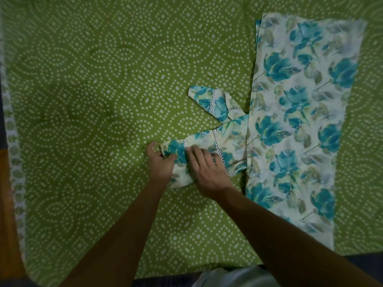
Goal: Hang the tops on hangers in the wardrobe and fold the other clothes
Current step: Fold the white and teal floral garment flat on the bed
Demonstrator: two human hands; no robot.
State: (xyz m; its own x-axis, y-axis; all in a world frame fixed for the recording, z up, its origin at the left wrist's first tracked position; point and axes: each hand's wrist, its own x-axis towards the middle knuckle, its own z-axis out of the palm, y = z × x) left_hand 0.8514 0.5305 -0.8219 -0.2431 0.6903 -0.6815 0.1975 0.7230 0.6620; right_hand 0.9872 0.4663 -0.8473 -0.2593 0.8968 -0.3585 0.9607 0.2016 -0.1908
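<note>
Your top (298,125) lies flat on the green sheet (93,100), at the right side, with its long body folded to a narrow strip so that both sleeves stick out to the left. This is why you can work on one sleeve alone. The far sleeve (213,102) already lies bent back on itself, just beside the body.

The near sleeve (207,150) is the one you have in hand. Your left hand (160,162) pinches the cuff, thumb and fingers closed on the cloth, so the end does not slide away. Your right hand (205,168) rests on the middle of the same sleeve, fingers spread and nearly straight, pressing it down on the sheet; I think it holds the cloth still and marks the line where it should bend.

It looks like you are smoothing or folding this sleeve, not yet lifting the top. No hanger and no wardrobe are in view here. Since it is a top, I judge it must be hung later, so keep the shoulders free of hard creases.
</note>
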